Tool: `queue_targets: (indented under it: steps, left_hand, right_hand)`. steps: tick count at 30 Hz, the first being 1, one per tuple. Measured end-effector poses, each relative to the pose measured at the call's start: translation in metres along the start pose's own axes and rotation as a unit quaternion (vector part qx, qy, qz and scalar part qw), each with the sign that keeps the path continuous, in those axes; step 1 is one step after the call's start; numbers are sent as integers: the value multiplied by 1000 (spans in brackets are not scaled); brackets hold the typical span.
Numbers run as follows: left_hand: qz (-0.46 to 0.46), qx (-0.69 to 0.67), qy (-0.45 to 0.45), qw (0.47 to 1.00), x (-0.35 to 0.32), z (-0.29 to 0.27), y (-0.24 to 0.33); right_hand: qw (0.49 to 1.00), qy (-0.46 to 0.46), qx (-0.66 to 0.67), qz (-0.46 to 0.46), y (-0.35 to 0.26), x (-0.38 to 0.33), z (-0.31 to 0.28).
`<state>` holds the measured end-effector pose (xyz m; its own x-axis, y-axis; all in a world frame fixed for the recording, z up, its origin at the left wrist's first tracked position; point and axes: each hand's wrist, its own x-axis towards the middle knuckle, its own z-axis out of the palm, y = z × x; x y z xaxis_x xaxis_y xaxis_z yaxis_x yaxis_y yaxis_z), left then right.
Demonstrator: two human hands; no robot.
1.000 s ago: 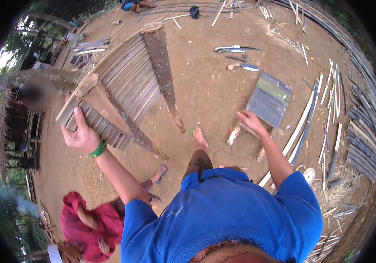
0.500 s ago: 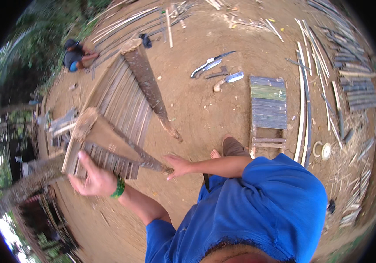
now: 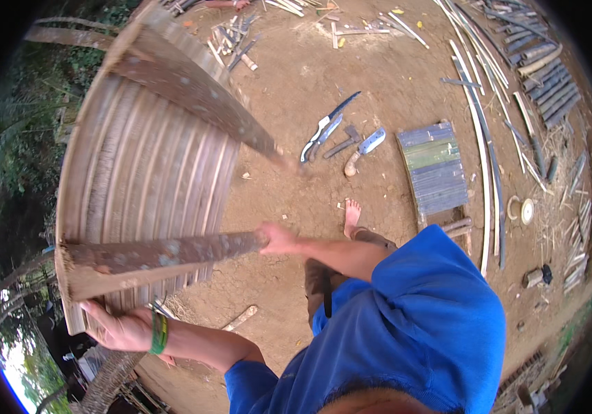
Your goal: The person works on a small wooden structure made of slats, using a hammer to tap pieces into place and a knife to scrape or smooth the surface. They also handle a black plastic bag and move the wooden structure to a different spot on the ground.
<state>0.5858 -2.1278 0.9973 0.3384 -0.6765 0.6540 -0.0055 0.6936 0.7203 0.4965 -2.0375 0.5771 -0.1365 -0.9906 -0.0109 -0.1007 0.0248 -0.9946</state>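
A slatted wooden panel [image 3: 147, 152] is held up, tilted, at the left. Two rough bark-covered logs cross its slats: a near log [image 3: 172, 253] and a far log [image 3: 206, 96]. My left hand [image 3: 123, 330], with a green band at the wrist, grips the panel's near corner, thumb on the side facing me. My right hand [image 3: 280, 238] is wrapped round the thin end of the near log. The far log's tip is blurred by motion.
On the dirt ahead lie a handsaw [image 3: 325, 124], a hatchet-like tool [image 3: 343, 142] and a wooden-handled machete [image 3: 365, 150]. A smaller slatted bamboo frame [image 3: 435, 165] lies to the right, beside long pale strips [image 3: 478, 148]. Dark bamboo pieces [image 3: 554, 90] are stacked at far right.
The slatted panel has come up closer, filling more of the left side. My right hand has closed on the near log's end. The view has shifted, and the crouching person is mostly out of it.
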Motion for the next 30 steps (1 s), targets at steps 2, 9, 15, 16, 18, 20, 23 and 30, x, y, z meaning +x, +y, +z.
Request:
queue_targets:
  steps: [2,9,15,16,18,20,23,30]
  left_hand:
    - [-38,6,23,999,35,1,-44]
    - [-333,-24,-85,939,35,34,-275]
    - [-580,-179,-89,789,-73,31,-553]
    - [-629,-158,-79,757,-103,28,-585]
    - [-698,-121,-57,703,-164,40,-636]
    - [-744,-77,-29,664,-216,43,-686]
    - [-729,-65,-24,681,-267,-4,-786]
    - [-735,-67,-33,674,-411,19,-917]
  right_hand:
    - [999,23,19,27,6,27,-27]
    - [944,134,-283,101,54,114,-193]
    - [846,128,-473,207,129,173,-317]
    - [825,121,-506,219,153,166,-329]
    - [796,109,-551,226,194,169,-360]
    - [787,89,-569,221,235,180,-382]
    - [791,49,-570,218,287,239,-384]
    - [758,12,-594,269,454,272,-430]
